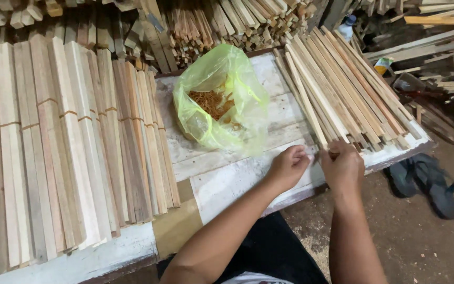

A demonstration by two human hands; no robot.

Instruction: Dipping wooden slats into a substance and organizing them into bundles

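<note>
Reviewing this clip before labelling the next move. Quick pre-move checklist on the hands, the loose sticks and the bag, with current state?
1. Both hands at the near ends of the loose wooden sticks: ok; left hand and right hand sit together there.
2. Grip on a stick: cannot tell; fingers are curled and hide the contact.
3. Green plastic bag open and upright on the white tabletop: ok, brown rubber bands show inside.
4. Bag apart from the hands: ok.
5. Banded stick bundles lying flat to the left: ok.
6. Bare tabletop in front of the hands: ok.
</note>
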